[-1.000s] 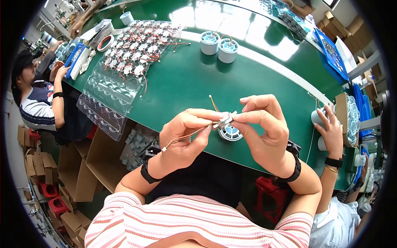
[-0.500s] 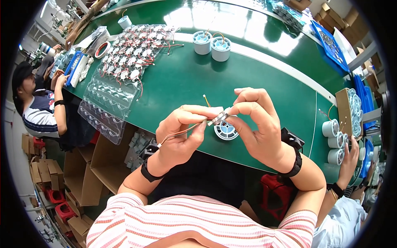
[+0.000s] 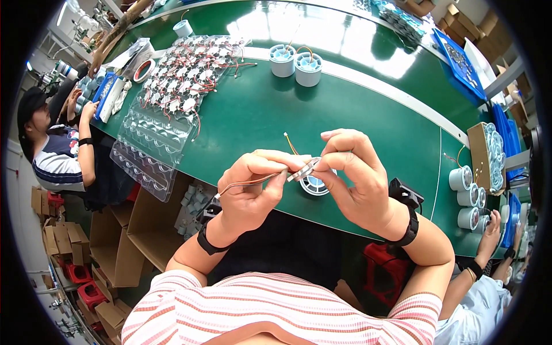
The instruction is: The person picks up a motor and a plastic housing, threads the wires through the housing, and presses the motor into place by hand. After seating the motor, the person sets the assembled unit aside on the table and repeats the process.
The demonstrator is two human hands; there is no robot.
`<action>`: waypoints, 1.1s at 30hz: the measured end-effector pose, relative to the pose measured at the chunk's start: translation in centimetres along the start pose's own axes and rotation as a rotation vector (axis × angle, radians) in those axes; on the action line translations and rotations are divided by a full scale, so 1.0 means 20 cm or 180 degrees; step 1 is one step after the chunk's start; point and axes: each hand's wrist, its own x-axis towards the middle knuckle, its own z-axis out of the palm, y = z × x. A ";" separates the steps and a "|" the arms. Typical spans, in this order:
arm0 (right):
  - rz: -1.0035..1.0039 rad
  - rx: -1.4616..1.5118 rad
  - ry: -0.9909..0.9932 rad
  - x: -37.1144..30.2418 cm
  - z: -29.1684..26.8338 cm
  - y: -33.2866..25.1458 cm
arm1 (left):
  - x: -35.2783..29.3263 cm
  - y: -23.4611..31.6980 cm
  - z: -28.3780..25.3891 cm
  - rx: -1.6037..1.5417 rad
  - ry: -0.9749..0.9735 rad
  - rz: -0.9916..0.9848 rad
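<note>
Over the near edge of the green table, my left hand [image 3: 251, 184] and my right hand [image 3: 361, 183] pinch a small flat round part [image 3: 303, 170] with a silvery rim between their fingertips. The part is tilted and partly covered by fingers, so its exact kind is unclear. A thin brownish lead [image 3: 238, 184] runs across my left fingers to a small white connector. Directly below stands a light blue round housing [image 3: 315, 186] with a spoked top, partly hidden by my right fingers. A yellowish wire [image 3: 290, 144] with a white connector rises behind it.
Clear plastic trays [image 3: 152, 133] lie at left, beneath many white star-shaped boards [image 3: 187, 75] with red wires. Two blue-white housings [image 3: 307, 70] stand at the back; several others [image 3: 468, 218] stand at right, near a co-worker's hand [image 3: 490, 233]. Another person [image 3: 57, 144] works at left.
Both my hands have shifted slightly, and the round part has turned a little between my fingertips. At right, the co-worker's hand has moved nearer to that person and lower.
</note>
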 end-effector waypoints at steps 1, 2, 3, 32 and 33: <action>0.0016 -0.0011 -0.0034 0.00 0.00 0.00 | 0.00 0.00 0.00 0.0008 -0.0004 0.0000; 0.0016 -0.0010 -0.0034 0.00 0.00 0.00 | 0.00 0.01 0.00 0.0015 -0.0008 0.0000; -0.0012 -0.0046 -0.0043 0.01 0.00 -0.01 | 0.00 0.01 0.00 0.0023 -0.0013 0.0001; 0.0305 -0.0006 -0.0120 0.00 0.01 -0.03 | 0.02 0.00 0.08 0.0358 0.0350 0.0286; 0.0323 0.0002 -0.0132 0.00 0.01 -0.04 | 0.02 -0.01 0.09 0.0408 0.0376 0.0360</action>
